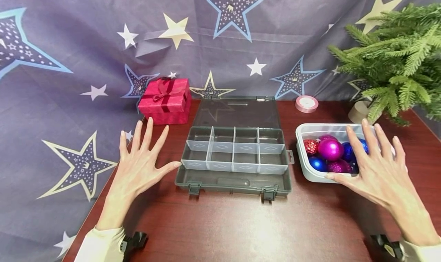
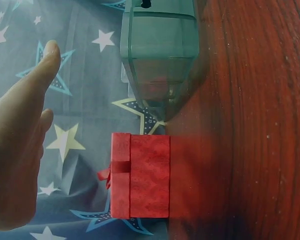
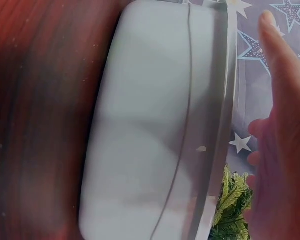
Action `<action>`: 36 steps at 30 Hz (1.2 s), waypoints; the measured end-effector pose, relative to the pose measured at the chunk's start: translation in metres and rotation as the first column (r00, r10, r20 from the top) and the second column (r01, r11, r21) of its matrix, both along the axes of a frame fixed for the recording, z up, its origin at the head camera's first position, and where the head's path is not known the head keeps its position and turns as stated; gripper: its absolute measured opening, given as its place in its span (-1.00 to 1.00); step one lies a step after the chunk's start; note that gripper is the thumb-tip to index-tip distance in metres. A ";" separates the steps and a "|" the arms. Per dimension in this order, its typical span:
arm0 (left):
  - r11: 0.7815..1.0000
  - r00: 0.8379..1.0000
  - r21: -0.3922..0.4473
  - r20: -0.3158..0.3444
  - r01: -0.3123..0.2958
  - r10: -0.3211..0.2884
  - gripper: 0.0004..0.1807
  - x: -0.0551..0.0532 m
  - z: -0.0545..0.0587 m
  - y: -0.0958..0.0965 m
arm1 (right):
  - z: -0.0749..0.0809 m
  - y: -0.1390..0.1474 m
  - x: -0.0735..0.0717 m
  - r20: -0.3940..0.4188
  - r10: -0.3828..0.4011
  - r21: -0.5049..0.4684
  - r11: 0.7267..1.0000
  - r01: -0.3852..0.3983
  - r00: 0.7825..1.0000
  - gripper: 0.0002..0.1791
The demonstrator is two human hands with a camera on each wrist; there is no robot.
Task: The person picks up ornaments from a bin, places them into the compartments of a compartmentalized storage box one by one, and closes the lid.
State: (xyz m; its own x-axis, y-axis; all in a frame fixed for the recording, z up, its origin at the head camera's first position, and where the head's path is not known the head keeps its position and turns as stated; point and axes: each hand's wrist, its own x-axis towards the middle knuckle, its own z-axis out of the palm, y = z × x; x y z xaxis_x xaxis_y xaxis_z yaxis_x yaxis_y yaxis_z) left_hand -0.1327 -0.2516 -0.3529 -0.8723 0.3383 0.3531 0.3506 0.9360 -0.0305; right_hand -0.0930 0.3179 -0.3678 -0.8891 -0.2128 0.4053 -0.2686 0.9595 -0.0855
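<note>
My left hand (image 1: 139,166), fingers spread, hovers to the left of a dark translucent compartment box (image 1: 234,182), its thumb tip close to the box's left side. The box lies with its lid (image 1: 237,114) tipped back, and no items show in its divided cells. Over the right part of a white plastic tub (image 1: 306,174) my right hand (image 1: 382,174) is held with fingers spread, hiding some of what lies inside. Shiny Christmas balls fill the tub: a magenta ball (image 1: 330,149), a red ball (image 1: 311,146), a blue ball (image 1: 317,163) and several more. Neither hand holds anything.
A red gift box (image 1: 165,103) with a bow stands at the back left. Behind the tub sit a roll of pink ribbon (image 1: 306,103) and a small artificial fir tree (image 1: 396,63). A star-patterned cloth (image 1: 234,63) hangs along the far edge of the brown table (image 1: 220,223).
</note>
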 end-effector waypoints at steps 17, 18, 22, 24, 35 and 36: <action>0.924 0.966 0.372 0.191 0.094 -0.176 0.08 0.012 -0.021 0.000 | -0.005 0.006 -0.019 -0.082 0.179 -0.254 0.948 -0.194 0.980 -0.10; 0.908 0.960 0.412 0.217 0.076 -0.179 0.07 0.014 -0.024 0.001 | -0.006 0.006 -0.020 -0.074 0.186 -0.258 0.945 -0.199 0.980 -0.12; 0.826 0.937 0.564 0.290 -0.001 -0.196 -0.04 0.019 -0.036 0.006 | -0.008 0.005 -0.024 -0.076 0.212 -0.243 0.944 -0.224 0.974 -0.18; 0.781 0.928 0.624 0.309 -0.034 -0.206 -0.09 0.022 -0.041 0.007 | -0.009 0.005 -0.026 -0.090 0.223 -0.228 0.944 -0.239 0.970 -0.22; 0.634 0.904 0.767 0.337 -0.100 -0.264 -0.17 0.031 -0.064 0.005 | -0.010 0.004 -0.032 -0.083 0.255 -0.185 0.946 -0.266 0.963 -0.34; 0.630 0.903 0.770 0.334 -0.097 -0.270 -0.17 0.031 -0.065 0.004 | -0.010 0.005 -0.032 -0.079 0.252 -0.182 0.948 -0.262 0.965 -0.35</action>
State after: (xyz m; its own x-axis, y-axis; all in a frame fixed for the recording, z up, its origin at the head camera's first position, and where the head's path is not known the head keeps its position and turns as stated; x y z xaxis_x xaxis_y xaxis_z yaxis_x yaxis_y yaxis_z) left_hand -0.1013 -0.2473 -0.4181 -0.9683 0.1912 0.1610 0.2388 0.5175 0.8217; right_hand -0.1254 0.3224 -0.3782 -0.7900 -0.3461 0.5061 -0.5132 0.8249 -0.2370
